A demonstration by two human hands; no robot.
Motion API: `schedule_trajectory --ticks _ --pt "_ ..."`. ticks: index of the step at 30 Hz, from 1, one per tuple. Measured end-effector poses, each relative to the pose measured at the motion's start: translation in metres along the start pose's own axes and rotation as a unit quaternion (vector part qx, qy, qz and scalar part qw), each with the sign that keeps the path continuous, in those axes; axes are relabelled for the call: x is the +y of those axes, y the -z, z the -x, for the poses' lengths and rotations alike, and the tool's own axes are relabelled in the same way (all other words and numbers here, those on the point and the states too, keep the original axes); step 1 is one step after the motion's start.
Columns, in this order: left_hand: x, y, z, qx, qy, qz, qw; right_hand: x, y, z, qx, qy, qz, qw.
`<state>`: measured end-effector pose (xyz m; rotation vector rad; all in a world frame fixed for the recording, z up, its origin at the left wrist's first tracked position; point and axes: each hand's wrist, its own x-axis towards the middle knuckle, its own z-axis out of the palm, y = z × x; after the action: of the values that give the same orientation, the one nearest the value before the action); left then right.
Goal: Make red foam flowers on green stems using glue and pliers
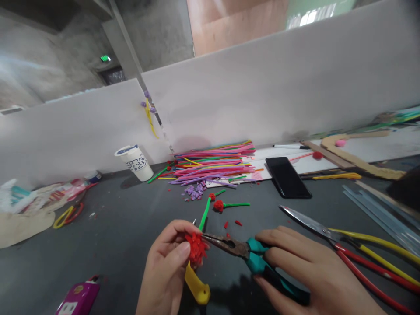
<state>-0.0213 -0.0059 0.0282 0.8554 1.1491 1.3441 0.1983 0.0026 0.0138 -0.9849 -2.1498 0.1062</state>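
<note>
Red flower (197,250), bottom center, pinched in left hand (169,258); right hand (305,258), lower right, clamped on pliers (241,249), tips at flower's edge; phone (288,177) right of center.

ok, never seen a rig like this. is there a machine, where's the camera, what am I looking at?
No machine: a person is working with two bare hands. The one picture comes from a camera worn on their head, looking forward and down. The left hand holds a red flower head; the right hand grips needle-nose pliers, tips at the flower head's edge. Around them on the dark table are a pile of coloured stems, loose purple bits, a black phone, large red-and-yellow-handled shears and, further left, a white cup.
</note>
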Motion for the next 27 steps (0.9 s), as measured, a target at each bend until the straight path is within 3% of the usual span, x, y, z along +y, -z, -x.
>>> schedule_trajectory --ticks 13,27 --pt "-0.001 0.000 0.000 -0.004 -0.012 -0.005 1.000 -0.001 0.001 -0.001 -0.005 0.013 0.006 1.000" --pt "0.001 -0.004 0.003 -0.010 0.002 0.035 0.999 0.008 -0.016 0.012 0.066 0.101 0.168 0.978"
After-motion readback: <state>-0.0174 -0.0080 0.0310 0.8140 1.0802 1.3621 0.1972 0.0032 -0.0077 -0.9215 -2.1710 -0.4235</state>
